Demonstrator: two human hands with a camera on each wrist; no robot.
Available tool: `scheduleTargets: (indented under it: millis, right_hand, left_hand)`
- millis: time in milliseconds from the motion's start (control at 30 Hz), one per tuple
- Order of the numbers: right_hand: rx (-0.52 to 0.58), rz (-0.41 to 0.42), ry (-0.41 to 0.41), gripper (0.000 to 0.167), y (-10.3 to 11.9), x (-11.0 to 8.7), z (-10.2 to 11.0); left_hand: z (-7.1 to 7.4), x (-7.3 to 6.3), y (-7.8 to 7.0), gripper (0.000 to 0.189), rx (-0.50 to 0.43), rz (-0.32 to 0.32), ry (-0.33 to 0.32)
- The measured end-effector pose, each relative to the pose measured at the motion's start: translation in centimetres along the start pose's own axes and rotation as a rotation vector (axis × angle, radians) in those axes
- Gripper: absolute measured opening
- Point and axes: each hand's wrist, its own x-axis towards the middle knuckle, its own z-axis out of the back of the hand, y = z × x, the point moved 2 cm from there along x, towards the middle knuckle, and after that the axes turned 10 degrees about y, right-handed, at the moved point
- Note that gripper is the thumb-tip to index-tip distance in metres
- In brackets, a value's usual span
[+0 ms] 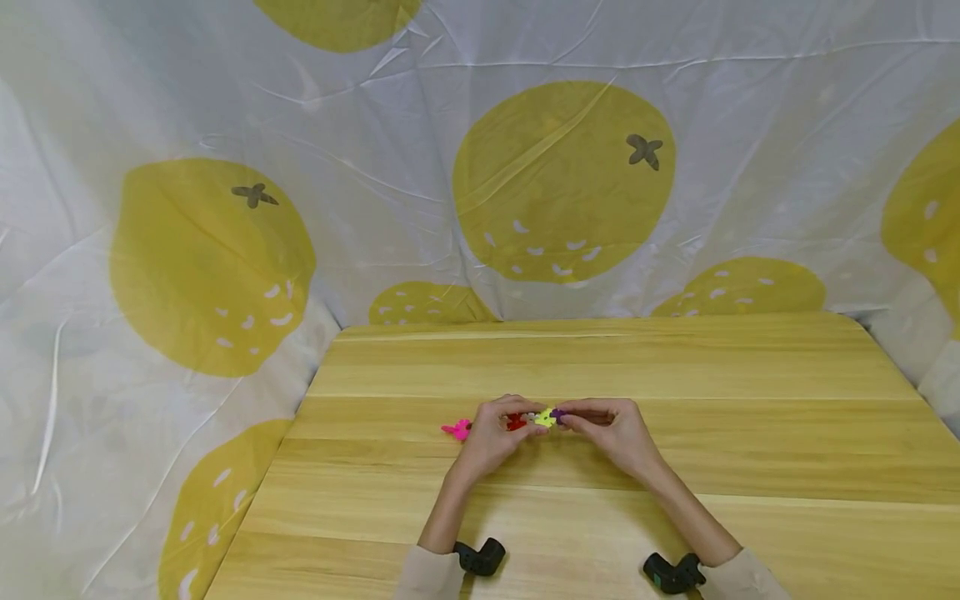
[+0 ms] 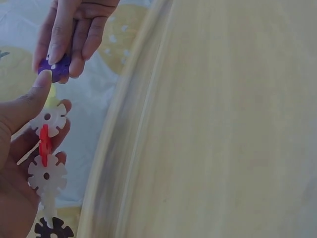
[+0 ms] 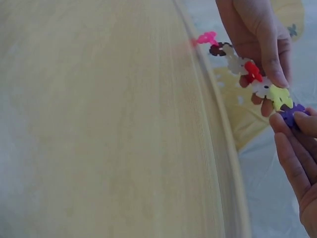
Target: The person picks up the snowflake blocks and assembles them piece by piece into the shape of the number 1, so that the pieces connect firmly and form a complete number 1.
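Now the left hand [image 1: 491, 437] grips the snowflake chain [image 3: 247, 72]; the right hand [image 1: 611, 429] pinches a purple disc [image 2: 55, 68], slot alignment needed next.

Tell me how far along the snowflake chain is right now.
Done: a chain of linked discs runs pink, dark, white, red, white, yellow. In hand: the left hand grips that chain, while the right hand pinches a purple disc at the yellow end; whether it is fully seated cannot be told. Left: seating it firmly. No spare pieces show on the table.
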Motion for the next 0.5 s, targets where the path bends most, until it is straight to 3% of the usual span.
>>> scheduleTargets:
  millis: [233,500]
  right_hand:
    - [0.011,-0.008,-0.029,0.021,-0.1,0.0,0.4]
    - [-0.012,0.016,-0.037,0.021,0.0,-0.1,0.9]
  left_hand:
    - [0.9,-0.3,0.3,0.033,-0.009,0.032,0.008]
    - [2.3,-1.1,1.0,0.023,0.019,0.048,0.009]
